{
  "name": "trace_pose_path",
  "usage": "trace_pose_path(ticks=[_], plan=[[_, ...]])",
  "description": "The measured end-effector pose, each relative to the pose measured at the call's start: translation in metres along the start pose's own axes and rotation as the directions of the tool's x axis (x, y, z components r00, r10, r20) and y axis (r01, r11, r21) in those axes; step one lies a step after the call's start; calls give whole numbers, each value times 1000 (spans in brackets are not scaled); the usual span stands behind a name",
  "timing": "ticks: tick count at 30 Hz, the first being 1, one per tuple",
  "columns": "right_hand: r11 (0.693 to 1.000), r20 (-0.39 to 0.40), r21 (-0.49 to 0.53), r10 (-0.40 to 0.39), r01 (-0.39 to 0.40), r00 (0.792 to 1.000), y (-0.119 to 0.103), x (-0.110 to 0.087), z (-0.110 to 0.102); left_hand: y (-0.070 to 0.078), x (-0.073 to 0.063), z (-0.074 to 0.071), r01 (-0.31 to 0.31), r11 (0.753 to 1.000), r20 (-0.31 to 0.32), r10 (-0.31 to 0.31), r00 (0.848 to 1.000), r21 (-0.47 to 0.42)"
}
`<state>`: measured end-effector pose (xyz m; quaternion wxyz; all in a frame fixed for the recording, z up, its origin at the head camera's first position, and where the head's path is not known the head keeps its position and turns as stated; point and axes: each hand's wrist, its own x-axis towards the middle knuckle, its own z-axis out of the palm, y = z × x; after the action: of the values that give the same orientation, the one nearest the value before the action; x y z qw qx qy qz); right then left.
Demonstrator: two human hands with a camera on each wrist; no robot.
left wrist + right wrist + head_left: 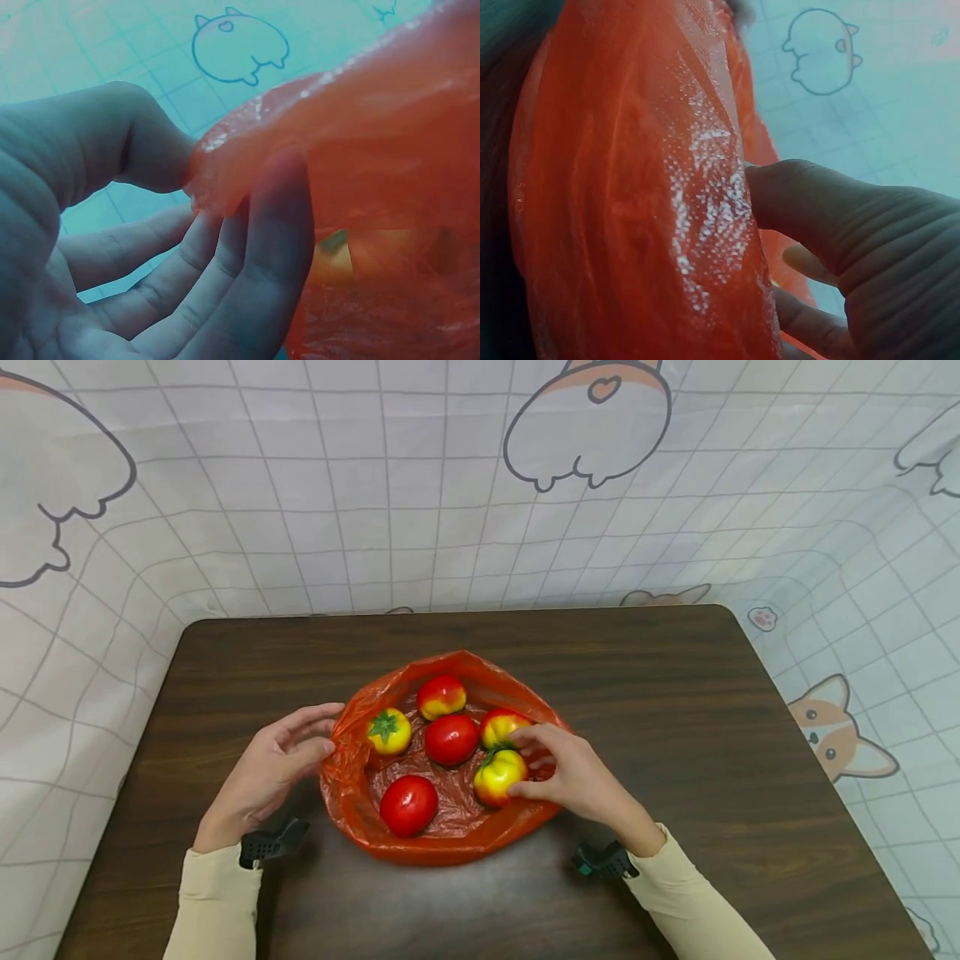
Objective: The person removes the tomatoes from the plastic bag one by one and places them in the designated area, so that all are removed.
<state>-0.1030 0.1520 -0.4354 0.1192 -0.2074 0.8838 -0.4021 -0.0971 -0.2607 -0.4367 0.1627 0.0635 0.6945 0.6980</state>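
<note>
An orange-red plastic bag point(442, 853) stands on the table with its mouth wide. My left hand point(273, 768) pinches its left rim between thumb and fingers; the left wrist view shows a finger point(281, 217) against the plastic. Over the right rim reaches my right hand point(573, 777), its thumb and fingers about a yellow tomato point(498, 777) with a green top. Just behind that lies a red-and-yellow fruit point(501, 727). Red tomatoes point(452, 739) sit in the bag's middle and front. The bag wall point(645, 180) hides part of the right fingers in the right wrist view.
Inside the bag, another yellow tomato point(390, 732) is at the left and a red-yellow fruit point(441, 697) at the back. Underneath is a dark wooden table point(675, 710). A white gridded cloth point(412, 510) with cartoon dogs surrounds its back and sides.
</note>
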Motion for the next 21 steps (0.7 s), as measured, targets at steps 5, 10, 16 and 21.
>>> trace_pose_path(ticks=[5, 10, 16, 21], plan=[[1000, -7, 17, 1, -1, 1000, 4, -1, 4, 0, 0, -1, 2, 1000, 3, -2, 1000, -5], [999, 4, 44, 1, -1, 1000, 6, -2, 9, -3, 0, -3, 5, 1000, 5, -5, 1000, -24], [999, 14, 38, -15, 14, 1000, 5, -4, 12, -6, -1, -7, 7, 999, 0, -7, 1000, -33], [999, 33, 16, -36, 36, 999, 5, -5, 14, -7, -1, -8, 21, 999, -2, -21, 1000, -24]])
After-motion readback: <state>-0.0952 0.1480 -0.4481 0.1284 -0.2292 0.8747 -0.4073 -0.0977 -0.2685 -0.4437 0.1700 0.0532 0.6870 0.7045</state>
